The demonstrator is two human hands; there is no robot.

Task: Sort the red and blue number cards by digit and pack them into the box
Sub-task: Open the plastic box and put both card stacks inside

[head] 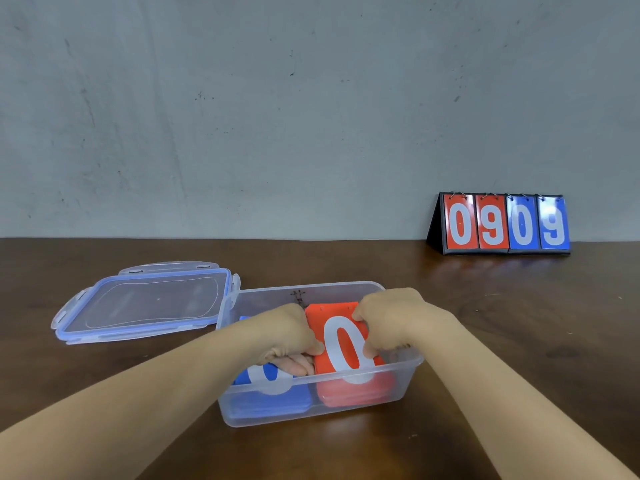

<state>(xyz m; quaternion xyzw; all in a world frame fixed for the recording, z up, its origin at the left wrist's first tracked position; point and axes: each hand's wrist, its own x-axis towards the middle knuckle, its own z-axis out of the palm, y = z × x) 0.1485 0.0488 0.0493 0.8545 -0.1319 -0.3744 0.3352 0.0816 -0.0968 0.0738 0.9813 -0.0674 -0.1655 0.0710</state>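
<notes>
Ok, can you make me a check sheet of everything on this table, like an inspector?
Surface: brown wooden table, glossy.
Job's things: clear plastic box open; blue card stack on its left, red card stack on its right; red 0 card held tilted above the red stack.
Clutter: lid lying left of the box; flip scoreboard reading 0 9 0 9 at the back right.
Grips: left hand and right hand both hold the red 0 card by its sides.
Cables: nothing seen.
Surroundings: grey scuffed wall.
</notes>
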